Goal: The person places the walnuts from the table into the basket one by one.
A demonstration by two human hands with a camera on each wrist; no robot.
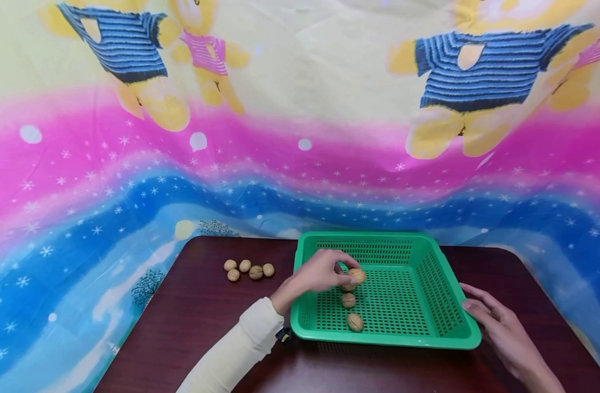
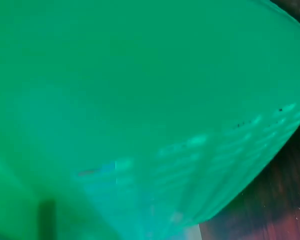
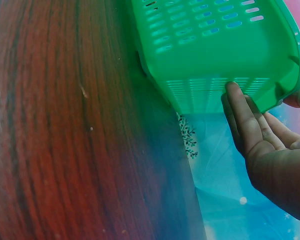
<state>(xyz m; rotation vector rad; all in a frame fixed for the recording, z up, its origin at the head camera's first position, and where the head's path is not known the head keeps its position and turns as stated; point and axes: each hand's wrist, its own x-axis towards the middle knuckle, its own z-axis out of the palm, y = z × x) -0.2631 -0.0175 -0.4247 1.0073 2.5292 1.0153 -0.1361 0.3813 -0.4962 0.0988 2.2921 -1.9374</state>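
My left hand (image 1: 323,271) reaches over the left rim of the green basket (image 1: 385,343) and pinches a walnut (image 1: 358,275) between thumb and fingers. A second walnut, partly hidden by the hand, lies right below it. Nearer the front, two more walnuts sit on the slotted floor, one (image 1: 348,300) behind the other (image 1: 355,322). At the basket's right side, my right hand (image 3: 262,135) lays straight fingers against the outer wall, its thumb at the rim. Blurred green plastic (image 2: 140,85) fills most of the left wrist view, where no hand shows.
Several walnuts (image 1: 256,272) lie in a loose group on the dark wooden table (image 1: 182,327), left of the basket. Behind the table hangs a printed cloth (image 1: 300,164) with bears and snowflakes. A small black object (image 1: 283,334) shows at my left cuff, beside the basket.
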